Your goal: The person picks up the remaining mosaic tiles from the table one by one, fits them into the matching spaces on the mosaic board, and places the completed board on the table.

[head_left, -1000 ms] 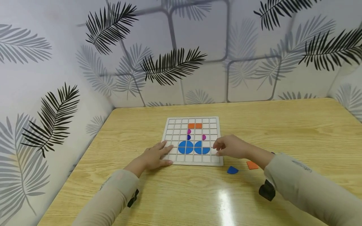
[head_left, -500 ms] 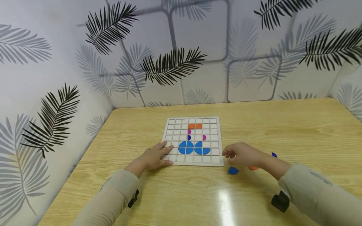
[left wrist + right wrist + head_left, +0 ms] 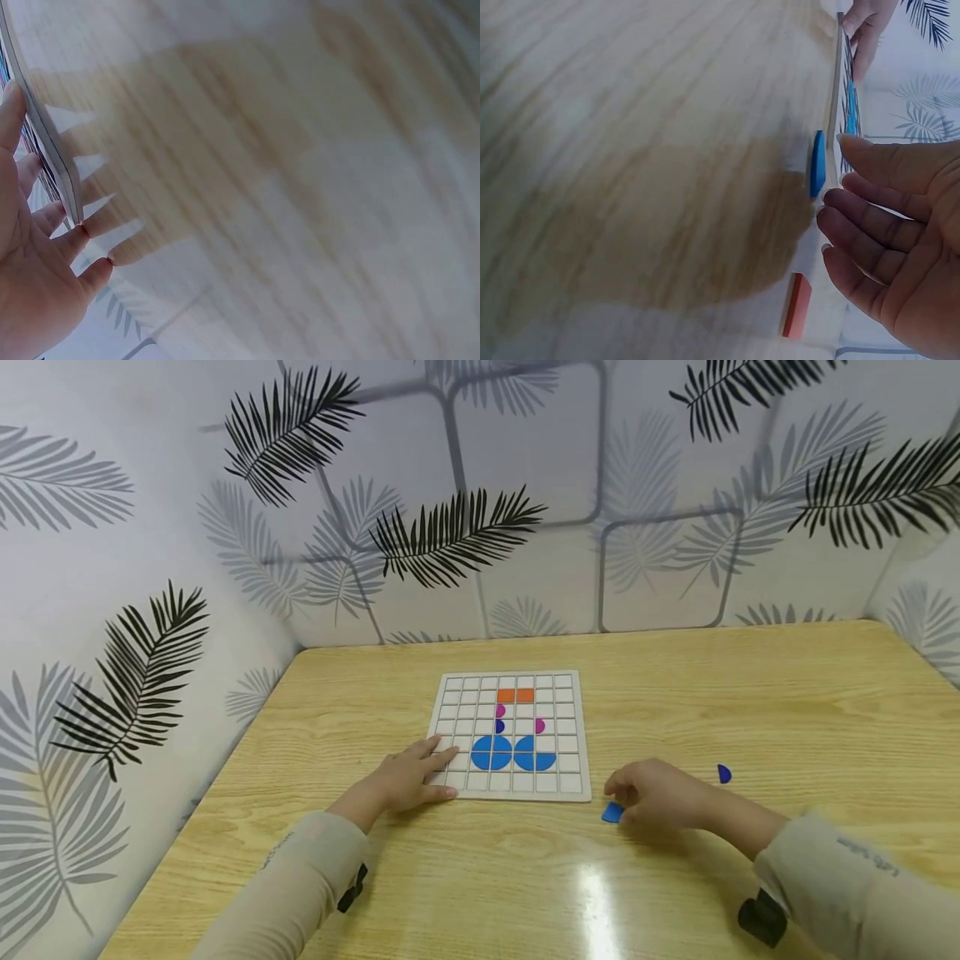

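Note:
A white gridded board (image 3: 558, 783) lies on the table, with blue quarter-circle pieces (image 3: 482, 760) forming round shapes on it. Two orange squares (image 3: 525, 696), small magenta half-circles (image 3: 540, 726) and one dark blue half-circle sit in its other cells. My left hand (image 3: 405, 777) rests on the board's left edge, fingers spread. Just right of the board my right hand (image 3: 656, 793) hovers by a loose blue quarter-circle piece (image 3: 612, 812), its fingers loosely bent. In the right wrist view a gap shows between thumb and fingers, and the blue piece (image 3: 818, 165) lies beyond them.
A loose dark blue half-circle (image 3: 723, 773) lies right of my right hand. An orange piece (image 3: 798, 306) is on the table in the right wrist view; the hand hides it in the head view. A patterned wall (image 3: 547, 568) borders the table's (image 3: 375, 685) far side.
My right hand has drawn back from over the board's right edge, moving right and toward me to the loose blue piece. The left hand stays in place.

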{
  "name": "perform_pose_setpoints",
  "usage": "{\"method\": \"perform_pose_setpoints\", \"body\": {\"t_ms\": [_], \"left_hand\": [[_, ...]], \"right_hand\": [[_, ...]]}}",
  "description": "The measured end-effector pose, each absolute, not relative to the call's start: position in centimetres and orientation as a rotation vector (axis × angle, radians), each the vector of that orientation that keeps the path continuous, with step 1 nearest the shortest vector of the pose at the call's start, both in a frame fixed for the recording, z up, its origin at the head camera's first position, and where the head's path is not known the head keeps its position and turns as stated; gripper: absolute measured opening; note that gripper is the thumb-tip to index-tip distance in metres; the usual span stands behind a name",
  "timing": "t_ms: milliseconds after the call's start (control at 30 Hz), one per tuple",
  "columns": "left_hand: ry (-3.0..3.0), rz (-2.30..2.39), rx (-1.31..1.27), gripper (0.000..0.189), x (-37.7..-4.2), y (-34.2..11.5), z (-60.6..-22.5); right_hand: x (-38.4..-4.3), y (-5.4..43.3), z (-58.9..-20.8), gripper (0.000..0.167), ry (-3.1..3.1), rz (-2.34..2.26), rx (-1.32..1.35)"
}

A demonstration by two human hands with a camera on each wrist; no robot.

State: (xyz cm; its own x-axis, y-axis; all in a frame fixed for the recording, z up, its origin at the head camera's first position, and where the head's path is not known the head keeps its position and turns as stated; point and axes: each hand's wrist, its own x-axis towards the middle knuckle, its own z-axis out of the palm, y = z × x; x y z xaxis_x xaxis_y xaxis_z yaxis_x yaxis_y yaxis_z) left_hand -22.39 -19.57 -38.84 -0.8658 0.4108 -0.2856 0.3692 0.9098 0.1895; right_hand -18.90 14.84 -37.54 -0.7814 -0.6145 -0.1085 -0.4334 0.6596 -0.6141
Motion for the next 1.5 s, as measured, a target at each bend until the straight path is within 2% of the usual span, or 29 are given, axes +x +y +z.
{"method": "perform_pose_setpoints", "body": {"t_ms": [267,1167,1500], "left_hand": [[2.747,0.202,0.563,0.066,-22.3,-19.6,-38.8],[2.741,0.208,0.573,0.066,-22.2,-19.6,-39.1],[2.743,0.204,0.575,0.068,-22.3,-19.6,-39.0]], "right_hand": [[-19.2,14.5,-38.4,0.011,2.605,-0.807,-0.929],[-18.8,14.5,-39.0,0.021,2.615,-0.912,-0.872],[-19.0,14.8,-38.6,0.016,2.571,-1.028,-0.812]]}}
